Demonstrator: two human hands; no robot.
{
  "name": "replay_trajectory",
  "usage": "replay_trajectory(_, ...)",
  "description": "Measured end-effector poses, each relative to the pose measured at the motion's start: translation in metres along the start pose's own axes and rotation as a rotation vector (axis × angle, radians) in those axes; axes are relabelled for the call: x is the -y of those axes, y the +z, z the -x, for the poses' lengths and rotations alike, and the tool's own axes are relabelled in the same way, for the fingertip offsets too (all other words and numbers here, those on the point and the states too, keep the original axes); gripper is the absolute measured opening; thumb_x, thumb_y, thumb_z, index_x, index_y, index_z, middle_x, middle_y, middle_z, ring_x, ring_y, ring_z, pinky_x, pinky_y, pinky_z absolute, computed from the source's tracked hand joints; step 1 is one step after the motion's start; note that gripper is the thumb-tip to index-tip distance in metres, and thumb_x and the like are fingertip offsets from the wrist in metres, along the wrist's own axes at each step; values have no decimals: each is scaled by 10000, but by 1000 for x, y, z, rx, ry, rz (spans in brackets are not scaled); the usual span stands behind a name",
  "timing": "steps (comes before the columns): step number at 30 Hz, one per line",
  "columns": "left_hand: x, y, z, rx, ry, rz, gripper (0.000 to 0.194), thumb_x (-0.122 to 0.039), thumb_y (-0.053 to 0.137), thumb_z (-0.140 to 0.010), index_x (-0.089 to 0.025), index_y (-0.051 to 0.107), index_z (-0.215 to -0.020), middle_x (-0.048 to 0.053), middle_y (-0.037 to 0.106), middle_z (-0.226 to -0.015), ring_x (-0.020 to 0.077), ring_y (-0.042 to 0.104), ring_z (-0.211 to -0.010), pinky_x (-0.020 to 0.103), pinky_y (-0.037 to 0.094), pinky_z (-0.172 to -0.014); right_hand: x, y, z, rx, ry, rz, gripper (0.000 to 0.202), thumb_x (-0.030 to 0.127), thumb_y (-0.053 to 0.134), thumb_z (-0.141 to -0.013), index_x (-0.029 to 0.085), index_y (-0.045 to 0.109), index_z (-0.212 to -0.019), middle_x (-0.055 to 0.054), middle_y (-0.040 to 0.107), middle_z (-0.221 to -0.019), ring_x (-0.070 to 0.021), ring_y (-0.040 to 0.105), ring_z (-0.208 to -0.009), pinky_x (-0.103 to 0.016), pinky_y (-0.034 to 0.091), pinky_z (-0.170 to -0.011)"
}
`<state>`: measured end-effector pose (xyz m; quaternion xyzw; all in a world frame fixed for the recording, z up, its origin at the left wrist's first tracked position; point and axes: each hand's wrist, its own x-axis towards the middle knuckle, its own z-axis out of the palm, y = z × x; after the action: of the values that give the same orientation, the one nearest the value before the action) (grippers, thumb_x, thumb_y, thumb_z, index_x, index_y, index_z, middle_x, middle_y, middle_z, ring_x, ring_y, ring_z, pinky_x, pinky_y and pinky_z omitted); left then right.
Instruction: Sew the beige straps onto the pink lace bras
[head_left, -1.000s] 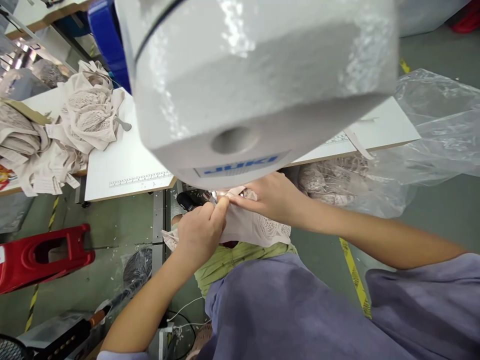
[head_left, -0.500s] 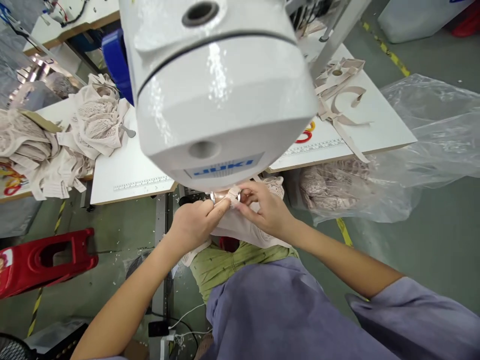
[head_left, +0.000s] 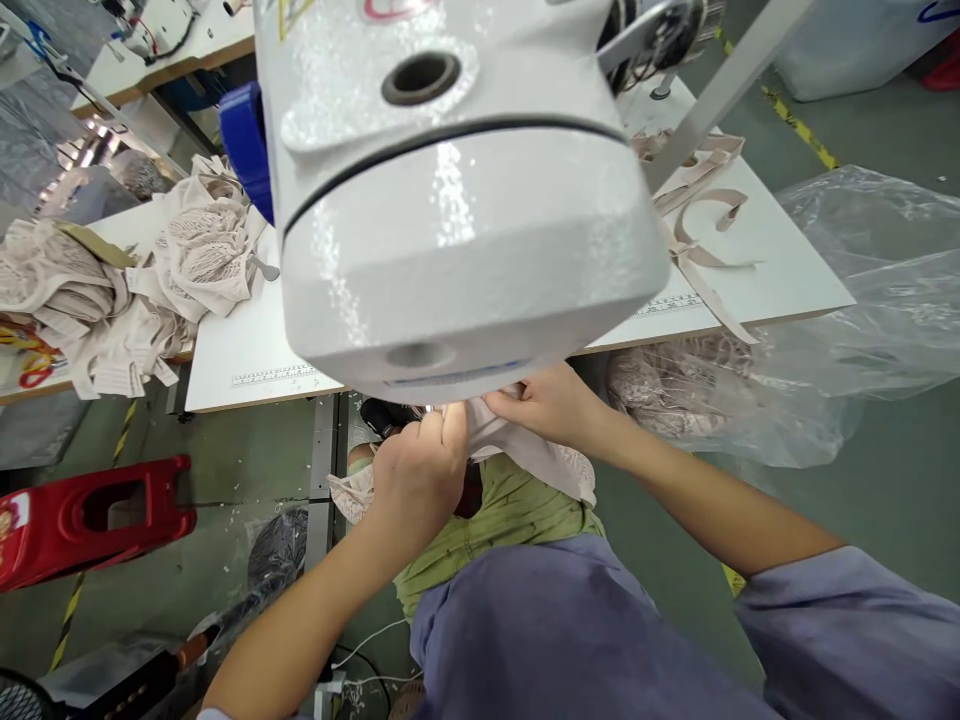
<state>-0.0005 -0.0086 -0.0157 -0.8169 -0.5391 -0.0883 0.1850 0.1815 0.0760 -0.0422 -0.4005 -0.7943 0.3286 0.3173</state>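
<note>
Beige lace-edged fabric (head_left: 532, 450) hangs over my lap below the white sewing machine head (head_left: 465, 250). My left hand (head_left: 424, 460) is closed on the fabric at the machine's lower edge, its knuckles up. To the right, my right hand (head_left: 555, 405) pinches the same fabric between thumb and fingers, with its fingertips partly under the machine head. The machine head hides the needle area and the upper part of the cloth.
Beige lace garments (head_left: 202, 240) lie heaped on the left of the white table (head_left: 247, 345). Loose beige straps (head_left: 697, 255) lie on the right side. A plastic bag of lace pieces (head_left: 667, 390) hangs below it. A red stool (head_left: 97, 515) is on the floor at left.
The view has shifted, and the machine head covers more of the work. My left hand has turned more upright and moved right. My right hand has moved right, with the fabric stretched between both.
</note>
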Motion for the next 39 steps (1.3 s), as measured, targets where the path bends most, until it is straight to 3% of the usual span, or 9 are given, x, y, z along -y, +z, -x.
replay_trajectory(6, -2, -1, -3, -1, -26, -8, 215, -28, 512, -821, -149, 616, -965, -42, 446, -527, 121, 407, -418, 293, 183, -407, -1, -5, -12, 56, 25, -92, 283, 218, 580, -823, 235, 740, -1057, -56, 692, -1031, -251, 674, -968, -377, 565, -853)
replay_trajectory(14, -3, 3, 1, -14, -48, 17, 243, -53, 521, -839, -148, 593, -1050, -46, 454, -529, 132, 403, -429, 305, 182, -421, -2, -8, -15, 91, 43, -146, 347, 258, 587, -829, 219, 740, -1137, -77, 600, -1388, -260, 681, -1045, -416, 561, -933)
replay_trajectory(23, 0, 8, 5, 72, -83, 91, 240, -97, 477, -900, -188, 592, -1090, -15, 500, -540, 145, 436, -452, 327, 177, -443, -1, -6, -15, 63, 34, -180, 323, 228, 577, -822, 206, 736, -1103, -76, 616, -1372, -272, 654, -1137, -446, 533, -1016)
replay_trajectory(28, -1, 11, 7, 42, -97, 81, 268, -108, 473, -922, -199, 591, -1146, -18, 501, -547, 142, 444, -471, 325, 180, -457, -5, -5, -13, 12, 9, -206, 313, 242, 601, -800, 229, 740, -1081, -46, 632, -1351, -261, 641, -1172, -406, 548, -1005)
replay_trajectory(33, 1, 7, 4, 22, -68, 95, 244, -76, 488, -893, -189, 638, -1049, -26, 482, -515, 133, 401, -435, 321, 125, -451, -4, -4, -12, 11, 33, -215, 319, 262, 578, -815, 230, 733, -1092, -40, 613, -1372, -246, 643, -1154, -381, 558, -973)
replay_trajectory(39, 4, 5, 8, 42, -117, 75, 277, -76, 474, -894, -173, 647, -1088, -32, 483, -510, 140, 430, -438, 319, 107, -456, -5, -1, -11, 23, -2, -232, 337, 254, 565, -826, 210, 731, -1116, -63, 625, -1352, -251, 640, -1152, -413, 534, -1006)
